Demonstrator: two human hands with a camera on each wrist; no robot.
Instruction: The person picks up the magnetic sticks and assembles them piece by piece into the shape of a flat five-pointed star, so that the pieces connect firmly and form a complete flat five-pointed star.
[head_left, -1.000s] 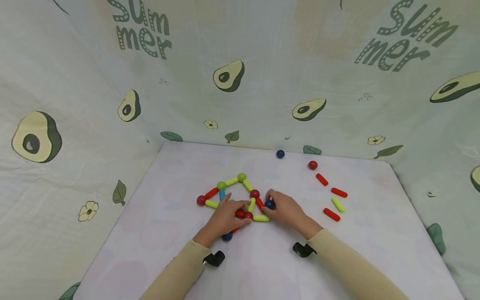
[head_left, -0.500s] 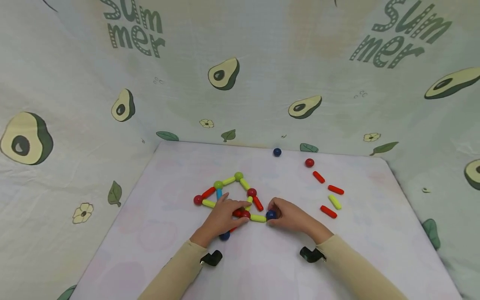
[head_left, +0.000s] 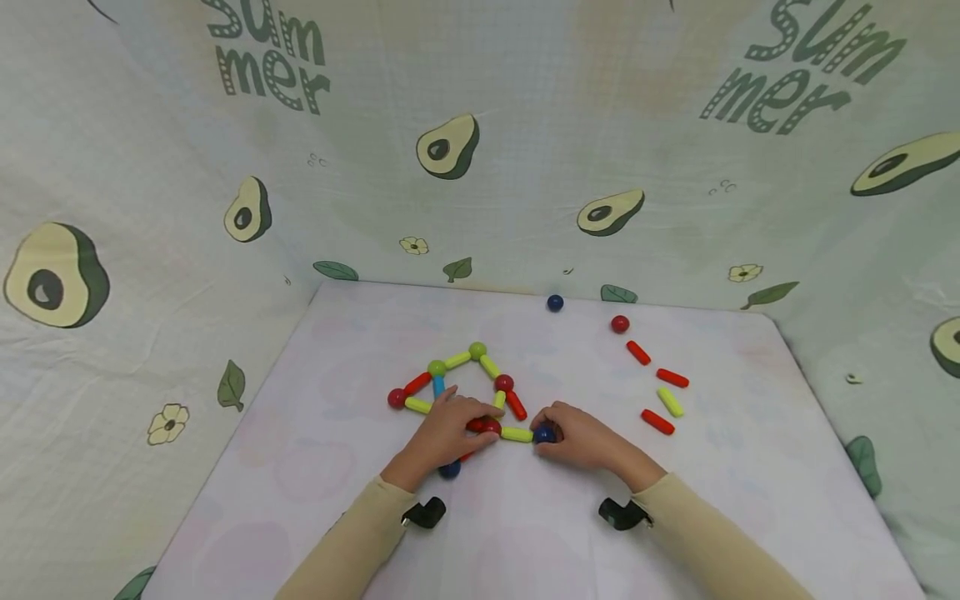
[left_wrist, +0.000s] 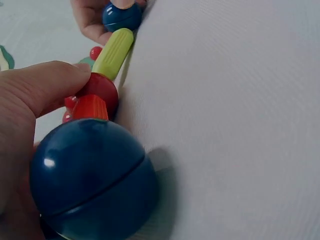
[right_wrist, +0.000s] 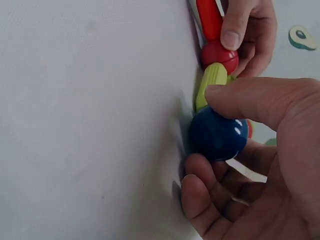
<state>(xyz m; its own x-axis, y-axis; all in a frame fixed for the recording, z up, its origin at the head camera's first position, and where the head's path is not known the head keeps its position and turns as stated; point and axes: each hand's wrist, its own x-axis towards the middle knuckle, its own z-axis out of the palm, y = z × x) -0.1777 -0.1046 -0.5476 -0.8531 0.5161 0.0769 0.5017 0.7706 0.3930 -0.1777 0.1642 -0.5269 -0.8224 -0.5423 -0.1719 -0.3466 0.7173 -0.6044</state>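
Observation:
My right hand [head_left: 588, 437] pinches a dark blue ball [right_wrist: 217, 132] between thumb and fingers. The ball touches the end of a yellow-green rod [head_left: 517, 434]. At that rod's other end sits a red ball [left_wrist: 102, 90], gripped by my left hand [head_left: 448, 429] with the thumb on it. Both belong to a flat magnetic stick-and-ball frame. A red rod [head_left: 516, 406] angles down from another red ball [head_left: 504, 382], its lower end apart from the blue ball. Another blue ball [left_wrist: 95, 175] lies close under the left wrist. My left hand hides the frame's middle.
Several loose pieces lie at the right: red rods [head_left: 657, 422], a yellow-green rod [head_left: 670, 402] and a red ball [head_left: 620, 324]. A loose blue ball [head_left: 555, 303] sits near the table's back edge. A patterned cloth [head_left: 525, 233] hangs behind the table.
My right hand has brought the blue ball down from the red rod's end to the yellow-green rod's end. The left hand has kept its hold. The head view has shifted slightly.

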